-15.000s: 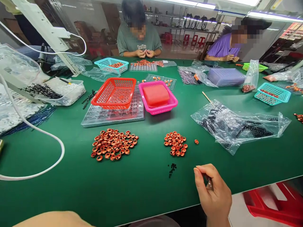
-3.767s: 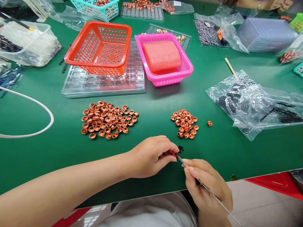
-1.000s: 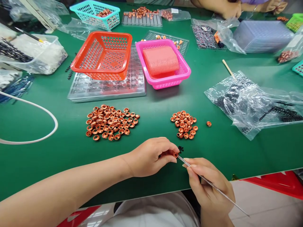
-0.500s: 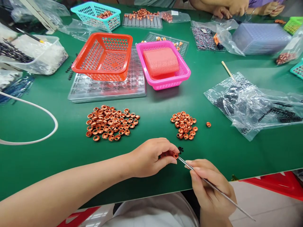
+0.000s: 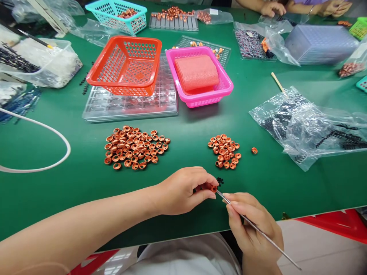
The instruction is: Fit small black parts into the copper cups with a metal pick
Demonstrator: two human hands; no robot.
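Observation:
My left hand (image 5: 183, 191) pinches a small copper ring (image 5: 213, 188) between thumb and fingers, just above the green table (image 5: 86, 183). My right hand (image 5: 254, 229) grips a thin metal rod (image 5: 258, 229) like a pen, its tip touching the ring. A few tiny black parts (image 5: 220, 180) lie just beyond the ring. A large heap of copper rings (image 5: 134, 148) lies ahead to the left, a smaller heap (image 5: 225, 151) ahead to the right, with one lone ring (image 5: 254, 150) beside it.
An orange basket (image 5: 126, 65) sits on clear trays (image 5: 129, 107); a pink basket (image 5: 200, 95) holds a red pad. Plastic bags of black parts (image 5: 306, 126) lie at right. A white cable (image 5: 51, 133) loops at left. Other people's hands (image 5: 272, 7) work at the far edge.
Both hands stay nearly still at the ring; the rod's angle shifts slightly. The view has drifted a little.

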